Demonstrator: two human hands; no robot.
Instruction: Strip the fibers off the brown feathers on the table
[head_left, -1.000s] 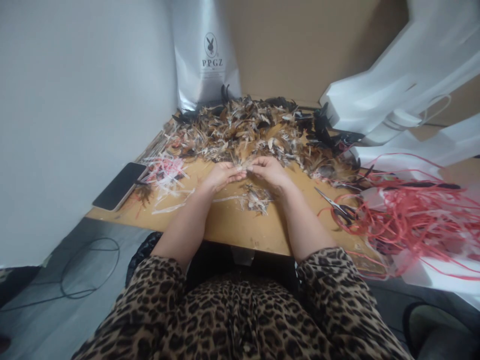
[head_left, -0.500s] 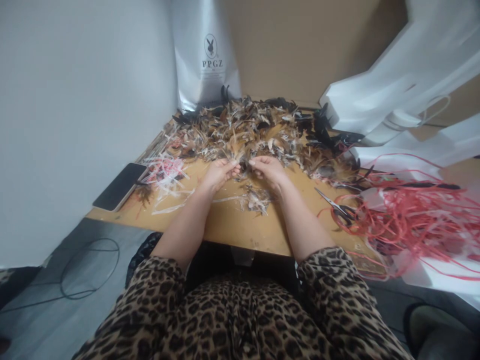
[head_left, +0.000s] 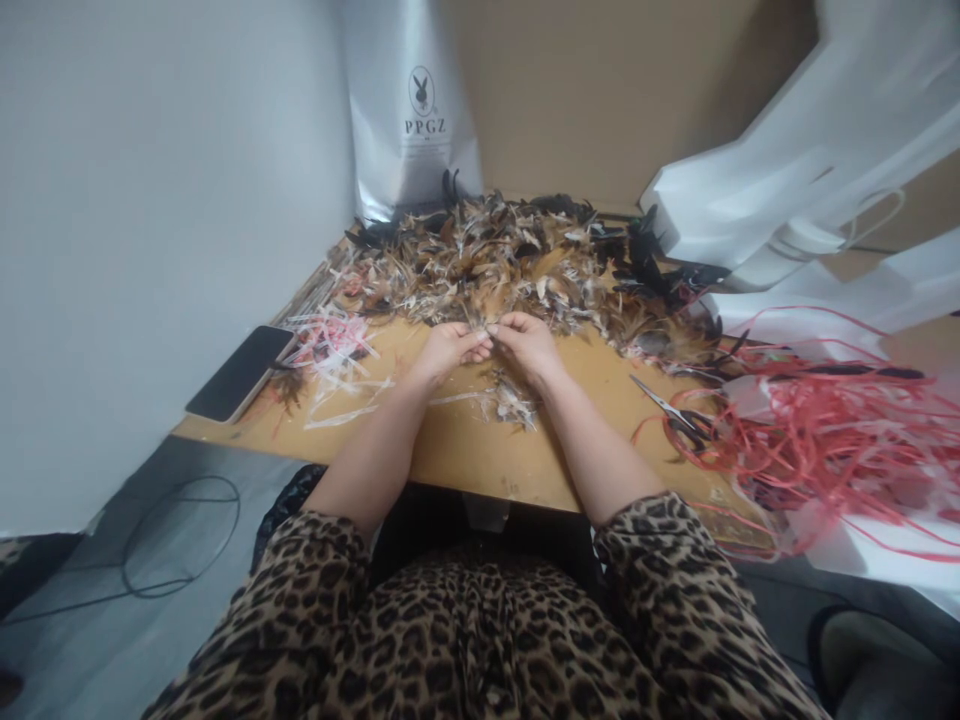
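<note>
A big heap of brown, tan and black feathers (head_left: 517,262) covers the far half of the wooden table (head_left: 480,455). My left hand (head_left: 448,347) and my right hand (head_left: 527,343) meet at the heap's near edge, fingertips pinched together on a small tuft of feathers between them. A smaller clump of feathers (head_left: 514,398) lies on the table just in front of my right wrist.
Scissors (head_left: 675,410) lie right of my right arm beside a tangle of red cord (head_left: 825,430). White and pink strips (head_left: 334,345) and a dark phone (head_left: 240,372) sit at the left. A silver bag (head_left: 412,110) stands behind; white bags (head_left: 810,160) at the right.
My hands moved slightly apart at the heap's edge, then came back together; the right hand has shifted a little left toward the left hand.
</note>
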